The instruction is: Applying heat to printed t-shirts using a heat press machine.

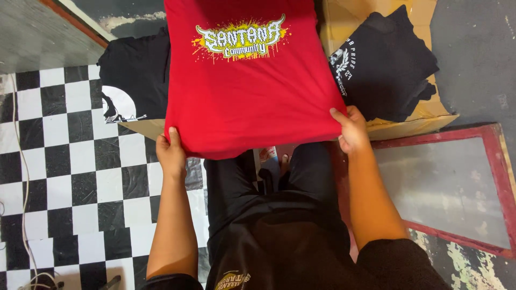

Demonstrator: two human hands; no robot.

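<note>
A red T-shirt (247, 91) with a yellow and white printed design lies spread flat in front of me. My left hand (171, 153) grips its near left corner, thumb on top of the cloth. My right hand (352, 129) grips the near right corner the same way. Both hands hold the bottom hem taut. The shirt rests over a cardboard sheet (408, 126) and covers most of it.
A black printed shirt (134, 80) lies to the left, another black shirt (384, 64) to the right. A red-framed printing screen (457, 188) leans at lower right. Black and white checkered floor (70, 177) with a thin white cable (24, 177) is on the left.
</note>
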